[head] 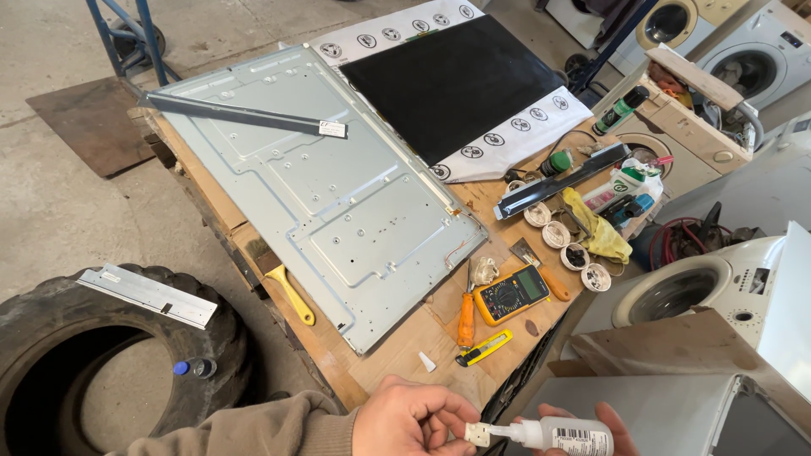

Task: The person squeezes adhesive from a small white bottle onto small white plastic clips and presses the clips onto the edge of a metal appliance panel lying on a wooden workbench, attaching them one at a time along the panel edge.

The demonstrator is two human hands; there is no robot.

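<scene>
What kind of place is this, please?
Probably a repair workshop for appliances and electronics: washing machines stand around, and a multimeter and a screwdriver lie beside a bare metal screen panel on the workbench.

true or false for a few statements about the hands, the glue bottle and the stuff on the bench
1. The right hand holds a white bottle. True.
2. The left hand pinches a small white piece at the bottle's nozzle. True.
3. The multimeter is blue. False: it is yellow and black.
4. The brush lies on top of the black sheet. False: it lies at the bench edge beside the metal panel.
5. A metal strip rests on the tyre. True.
</scene>
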